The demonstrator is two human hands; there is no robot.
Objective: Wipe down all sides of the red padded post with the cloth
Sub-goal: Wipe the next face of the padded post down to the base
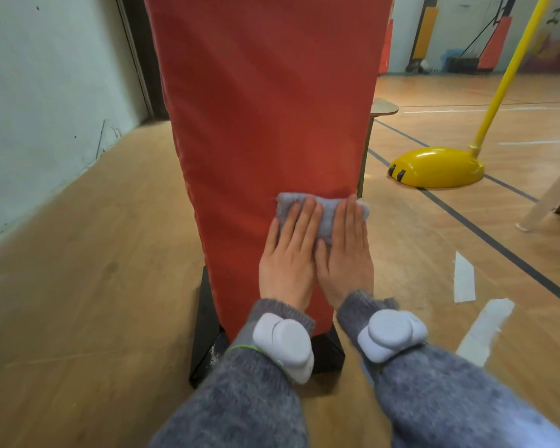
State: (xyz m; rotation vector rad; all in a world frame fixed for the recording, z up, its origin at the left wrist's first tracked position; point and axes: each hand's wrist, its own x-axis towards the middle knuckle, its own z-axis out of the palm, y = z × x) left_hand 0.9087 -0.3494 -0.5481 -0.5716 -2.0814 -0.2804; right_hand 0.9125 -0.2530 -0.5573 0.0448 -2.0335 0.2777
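Pale wall (46,92) at far left, wooden floor (94,286) below it. The red padded post (265,108) stands upright at centre on a black base (204,337). The left hand (288,257) lies flat on the post's front face, fingers straight and close together, fingertips pressing the grey cloth (327,218). The cloth sits low on that face, near its right edge. The right hand (346,250) presses it likewise, flat, touching the left. A yellow stand (437,168) is well apart at right. Beyond it is possibly a chair leg (553,202), cut off.
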